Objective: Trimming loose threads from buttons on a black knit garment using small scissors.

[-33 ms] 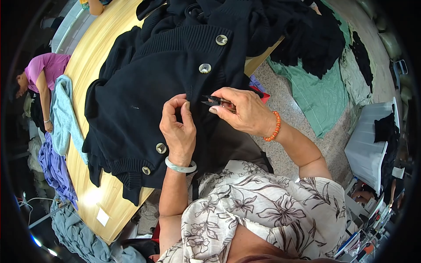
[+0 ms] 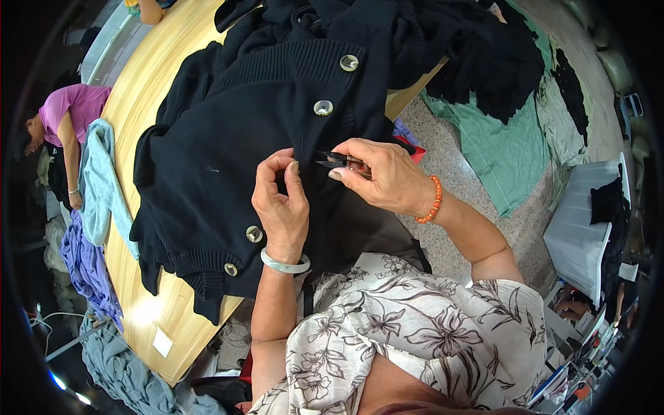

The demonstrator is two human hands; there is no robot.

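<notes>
A black knitted cardigan with large pale-rimmed buttons lies spread over the table's front edge. My left hand, with a pale bangle at the wrist, pinches the cardigan's button edge between thumb and forefinger. Just to the right, my right hand is closed around small black thread snips. Their blades point left toward the pinched edge, a short gap from my left fingertips. A pale bit of thread shows on the cardigan's left part.
The light wooden table carries more black knitwear at the back. A light blue garment and a purple one hang over its left edge, near a person in pink. Green cloth lies on the right.
</notes>
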